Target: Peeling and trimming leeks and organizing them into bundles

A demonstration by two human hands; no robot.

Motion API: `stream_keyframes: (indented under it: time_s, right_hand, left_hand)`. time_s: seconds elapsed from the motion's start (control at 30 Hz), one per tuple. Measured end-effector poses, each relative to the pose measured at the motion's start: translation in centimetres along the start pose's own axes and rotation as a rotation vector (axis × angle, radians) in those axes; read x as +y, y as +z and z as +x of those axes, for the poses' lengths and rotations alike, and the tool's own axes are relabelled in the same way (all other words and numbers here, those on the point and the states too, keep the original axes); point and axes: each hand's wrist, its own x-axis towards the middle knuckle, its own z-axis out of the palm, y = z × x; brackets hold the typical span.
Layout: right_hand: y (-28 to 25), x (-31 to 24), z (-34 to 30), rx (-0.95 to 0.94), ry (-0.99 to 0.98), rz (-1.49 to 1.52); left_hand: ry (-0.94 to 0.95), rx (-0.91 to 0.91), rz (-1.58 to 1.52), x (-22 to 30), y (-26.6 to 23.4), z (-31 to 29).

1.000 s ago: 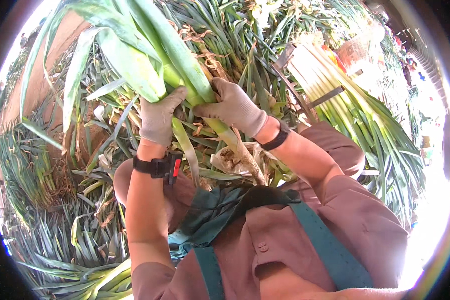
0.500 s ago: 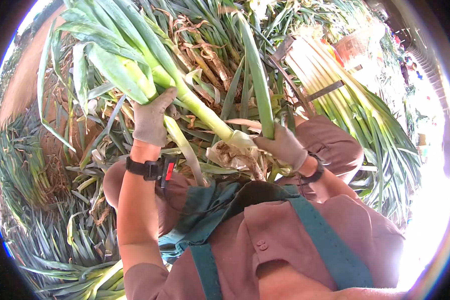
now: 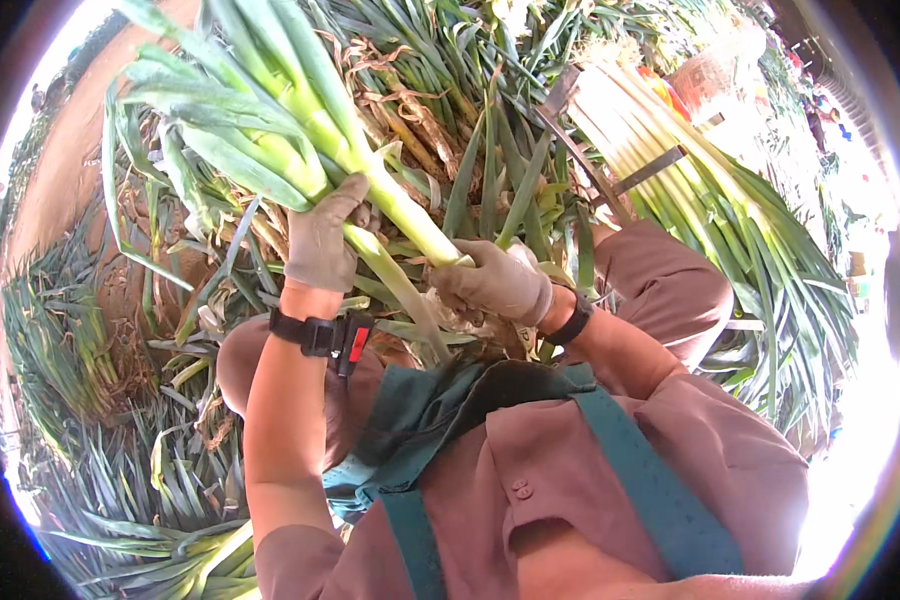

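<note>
Grey fabric-gloved hands (image 3: 500,282) grip smooth, cylindrical leek stalks (image 3: 407,218).

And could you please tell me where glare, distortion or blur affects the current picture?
Head view: glare whitens the right rim, and the pale ends of the stacked leeks look washed out; head view: black corners and coloured fringes surround the curved fisheye image; head view: the left gloved hand and right gloved hand show no strong blur.

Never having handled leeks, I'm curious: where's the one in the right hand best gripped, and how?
Probably by the bare pale shaft, from above: that stretch is straight and exposed between the left hand and right hand, while the leaves fan out loosely.
</note>
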Motion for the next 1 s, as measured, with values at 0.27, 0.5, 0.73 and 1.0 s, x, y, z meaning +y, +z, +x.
stream_keyframes:
  time_s: [0.27, 0.5, 0.73, 1.0]
  right_hand:
    - [1.9, -0.3, 2.7, 0.402, -0.254, -0.459]
    - [-1.9, -2.6, 7.6, 0.458, -0.275, -0.152]
    - [-4.1, -2.2, 3.1, 0.444, -0.259, 0.035]
    - [0.5, -0.5, -2.5, 0.314, -0.387, -0.432]
  left_hand:
    - [0.033, 0.033, 0.038, 0.7, -0.1, 0.8]
    - [-0.044, 0.04, -0.008, 0.2, 0.2, -2.5]
    - [0.074, 0.132, -0.031, 2.6, -3.8, -2.4]
    - [0.137, -0.025, -0.115, 2.2, -3.6, 1.1]
